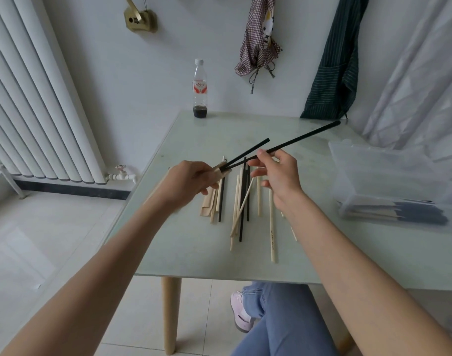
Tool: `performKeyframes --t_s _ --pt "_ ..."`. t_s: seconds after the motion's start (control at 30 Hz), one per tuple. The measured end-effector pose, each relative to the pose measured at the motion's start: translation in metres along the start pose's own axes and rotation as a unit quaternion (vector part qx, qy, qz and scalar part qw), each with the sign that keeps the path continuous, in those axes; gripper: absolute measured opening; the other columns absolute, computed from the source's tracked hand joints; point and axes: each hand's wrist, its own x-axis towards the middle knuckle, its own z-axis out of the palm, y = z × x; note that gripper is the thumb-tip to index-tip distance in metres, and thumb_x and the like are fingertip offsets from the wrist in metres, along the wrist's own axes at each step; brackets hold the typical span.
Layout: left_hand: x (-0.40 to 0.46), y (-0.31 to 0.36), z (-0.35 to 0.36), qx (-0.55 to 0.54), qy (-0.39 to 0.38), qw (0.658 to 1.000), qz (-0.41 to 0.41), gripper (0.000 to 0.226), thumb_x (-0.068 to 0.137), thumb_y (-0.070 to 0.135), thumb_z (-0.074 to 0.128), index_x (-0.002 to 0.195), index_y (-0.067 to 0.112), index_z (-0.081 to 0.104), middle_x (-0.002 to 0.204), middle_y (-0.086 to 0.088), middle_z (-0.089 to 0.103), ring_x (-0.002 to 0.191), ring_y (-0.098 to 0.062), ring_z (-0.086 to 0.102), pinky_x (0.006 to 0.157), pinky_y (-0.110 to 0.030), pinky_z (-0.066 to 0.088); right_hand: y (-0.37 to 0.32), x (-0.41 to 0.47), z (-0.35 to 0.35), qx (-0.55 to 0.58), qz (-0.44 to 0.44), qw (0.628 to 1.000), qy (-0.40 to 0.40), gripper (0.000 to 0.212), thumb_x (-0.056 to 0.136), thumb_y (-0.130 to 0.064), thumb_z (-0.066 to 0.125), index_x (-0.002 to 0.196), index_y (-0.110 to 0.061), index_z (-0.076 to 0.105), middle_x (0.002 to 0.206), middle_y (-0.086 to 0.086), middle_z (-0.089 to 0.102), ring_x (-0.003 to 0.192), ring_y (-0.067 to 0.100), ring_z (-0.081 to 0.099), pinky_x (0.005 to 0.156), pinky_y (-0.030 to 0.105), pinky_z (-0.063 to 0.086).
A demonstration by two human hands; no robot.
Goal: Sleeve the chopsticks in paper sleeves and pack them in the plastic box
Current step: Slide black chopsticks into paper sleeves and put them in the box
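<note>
My left hand [191, 179] grips a brown paper sleeve [221, 168] above the table. One black chopstick [250, 151] sticks out of the sleeve's mouth. A second, longer black chopstick [306, 136] is pinched in my right hand [277, 176], with its near tip at the sleeve's opening. Several loose wooden chopsticks [271, 227] and black chopsticks [241, 214] lie scattered on the table beneath my hands, beside another paper sleeve [206, 205]. The clear plastic box [389, 176] stands at the right and holds sleeved chopsticks [399, 210].
The pale glass table [194, 242] has its near edge close to my knees. A plastic bottle [200, 89] with dark liquid stands at the far edge. A white radiator is at the left; aprons hang on the wall behind.
</note>
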Motion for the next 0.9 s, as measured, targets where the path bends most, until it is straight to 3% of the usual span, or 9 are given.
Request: performKeyframes --t_s 0.23,0.43,0.63,0.8,0.9 --pt "0.003 0.01 0.007 0.015 0.001 1.0 0.023 0.023 0.093 0.034 0.054 0.082 0.02 0.069 0.078 0.007 0.072 0.063 -0.006 0.064 0.076 -0.035 0.05 0.001 -0.007 -0.001 -0.005 0.009 0.999 -0.049 0.011 0.089 -0.022 0.064 0.083 -0.013 0.061 0.07 -0.002 0.066 0.046 0.004 0.053 0.04 0.015 0.032" --pt "0.003 0.008 0.005 0.03 -0.012 0.999 0.021 0.023 0.093 0.033 0.054 0.082 0.02 0.07 0.078 0.005 0.072 0.063 -0.006 0.064 0.079 -0.035 0.05 -0.003 -0.006 -0.013 0.029 0.029 0.999 -0.031 0.012 0.086 -0.021 0.067 0.079 -0.012 0.063 0.068 -0.002 0.061 0.051 0.006 0.048 0.041 0.015 0.031" --pt "0.002 0.019 0.008 0.004 -0.021 0.999 0.031 0.024 0.093 0.028 0.054 0.087 0.01 0.069 0.075 0.01 0.07 0.059 -0.003 0.064 0.073 -0.026 0.048 -0.004 -0.012 -0.013 0.015 0.049 0.997 -0.062 0.013 0.084 -0.024 0.069 0.08 -0.012 0.065 0.07 -0.002 0.066 0.05 0.004 0.051 0.04 0.014 0.031" --pt "0.004 0.024 0.014 -0.022 -0.031 0.999 0.025 0.023 0.092 0.027 0.057 0.086 0.01 0.069 0.074 0.009 0.07 0.055 -0.002 0.062 0.07 -0.026 0.048 -0.008 -0.012 -0.027 0.023 0.064 0.996 -0.05 0.008 0.084 -0.02 0.069 0.08 -0.014 0.066 0.074 -0.001 0.068 0.055 0.006 0.053 0.041 0.014 0.034" --pt "0.005 0.031 0.019 -0.023 -0.036 0.998 0.035 0.02 0.093 0.025 0.055 0.083 0.014 0.068 0.074 0.01 0.07 0.055 0.0 0.062 0.066 -0.018 0.047 -0.006 -0.017 -0.025 0.001 0.068 0.996 -0.063 0.007 0.084 -0.022 0.069 0.08 -0.017 0.067 0.073 -0.004 0.069 0.055 0.005 0.054 0.045 0.016 0.035"
